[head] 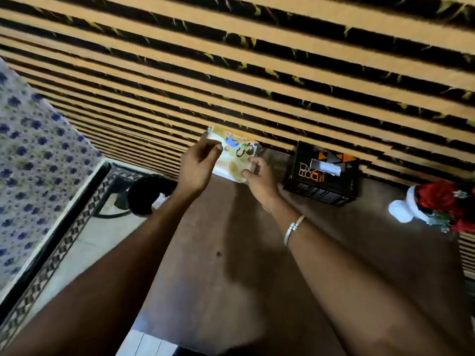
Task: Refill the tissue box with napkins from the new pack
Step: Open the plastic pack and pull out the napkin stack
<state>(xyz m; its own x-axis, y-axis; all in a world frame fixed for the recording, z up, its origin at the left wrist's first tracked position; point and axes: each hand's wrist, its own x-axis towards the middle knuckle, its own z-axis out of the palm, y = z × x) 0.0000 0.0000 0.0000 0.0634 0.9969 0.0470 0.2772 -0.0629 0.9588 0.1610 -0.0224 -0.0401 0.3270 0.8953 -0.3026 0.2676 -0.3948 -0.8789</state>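
Note:
The new napkin pack [235, 152], in clear wrap with a yellow and blue printed picture, is held just above the brown table near the slatted wall. My left hand [198, 165] grips its left end, thumb on top. My right hand [258, 179] pinches its lower right corner. The black tissue box [321, 176] with orange markings stands on the table to the right of the pack, apart from both hands. A white tissue shows in its top slot.
The brown table [221, 265] runs toward me. A white vase with red flowers [434, 206] stands at the right. A black bin [146, 195] sits on the floor at left, beside a bed with a blue flowered cover [33, 160]. The slatted wall [257, 73] is behind.

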